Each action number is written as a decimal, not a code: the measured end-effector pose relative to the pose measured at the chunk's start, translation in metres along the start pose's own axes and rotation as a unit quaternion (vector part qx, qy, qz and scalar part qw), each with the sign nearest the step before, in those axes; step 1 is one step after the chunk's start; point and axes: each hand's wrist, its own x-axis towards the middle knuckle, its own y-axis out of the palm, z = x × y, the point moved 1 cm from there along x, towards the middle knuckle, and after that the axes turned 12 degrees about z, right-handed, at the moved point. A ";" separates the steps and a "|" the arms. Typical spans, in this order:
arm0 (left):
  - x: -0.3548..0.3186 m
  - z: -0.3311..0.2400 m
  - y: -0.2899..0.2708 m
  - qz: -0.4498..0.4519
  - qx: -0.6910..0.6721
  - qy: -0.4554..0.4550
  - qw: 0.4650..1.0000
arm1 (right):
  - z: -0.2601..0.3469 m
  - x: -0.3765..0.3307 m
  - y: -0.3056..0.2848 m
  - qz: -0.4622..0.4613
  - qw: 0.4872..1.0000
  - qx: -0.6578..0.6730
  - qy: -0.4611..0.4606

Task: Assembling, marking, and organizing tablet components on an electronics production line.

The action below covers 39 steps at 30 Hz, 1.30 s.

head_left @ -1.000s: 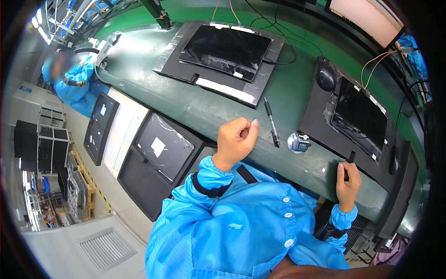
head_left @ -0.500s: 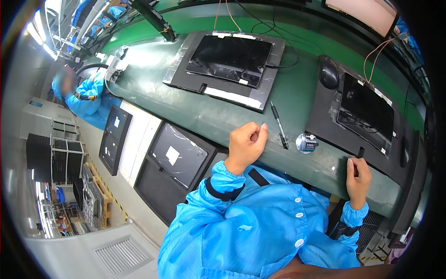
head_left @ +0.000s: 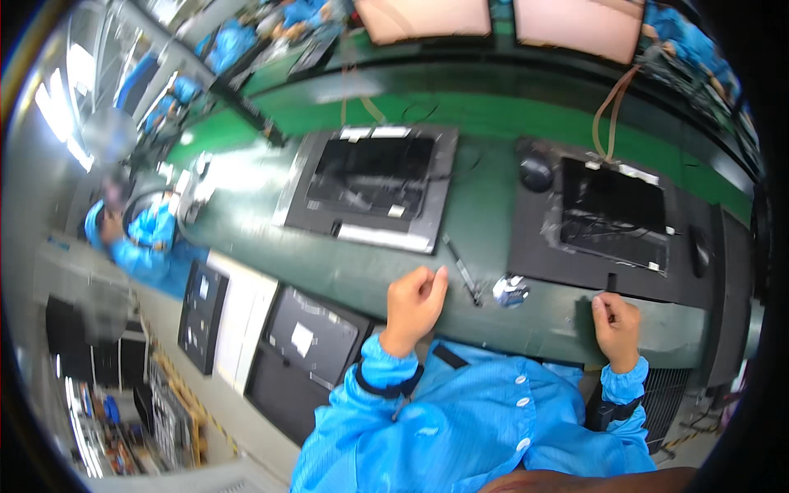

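My left hand (head_left: 413, 306) is curled into a fist with the thumb on top, at the near edge of the green-topped bench (head_left: 345, 271). Nothing shows in it. To its right lie a black pen (head_left: 462, 271) and a small round silvery device with a dark blue part (head_left: 511, 291); neither is touched. My right hand (head_left: 616, 327) is likewise a closed fist, near the front edge of a black mat (head_left: 546, 259). On that mat lies a dark tablet-like screen (head_left: 612, 201). A second dark screen (head_left: 370, 174) rests on another black board (head_left: 297, 205), beyond my left hand.
A black mouse (head_left: 537, 173) sits beside the right screen, and another mouse (head_left: 700, 251) farther right. Left of me stand open black trays (head_left: 283, 390), one holding a grey panel (head_left: 316, 333). A person in blue (head_left: 136, 238) sits at the far left. Lit monitors (head_left: 579, 29) stand behind the bench.
The view has tilted up, showing more of the monitors and the workers behind, with some blur. Both hands keep their closed shape in nearly the same places over the bench.
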 end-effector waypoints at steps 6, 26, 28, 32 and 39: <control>0.008 0.003 0.016 -0.018 0.001 0.064 0.998 | 0.006 0.001 -0.003 0.001 0.999 0.023 -0.028; 0.013 0.011 0.016 0.022 -0.034 -0.008 0.999 | 0.004 -0.006 -0.015 -0.019 0.995 0.085 -0.058; 0.016 0.010 0.018 0.026 -0.034 0.001 0.999 | -0.001 -0.005 -0.007 -0.037 0.996 0.056 -0.065; 0.012 0.012 0.017 0.026 -0.044 -0.005 0.999 | 0.000 -0.005 -0.004 -0.047 0.997 0.032 -0.054; 0.011 0.013 0.017 0.036 -0.036 -0.011 0.999 | 0.009 0.002 -0.007 -0.002 0.997 -0.005 -0.076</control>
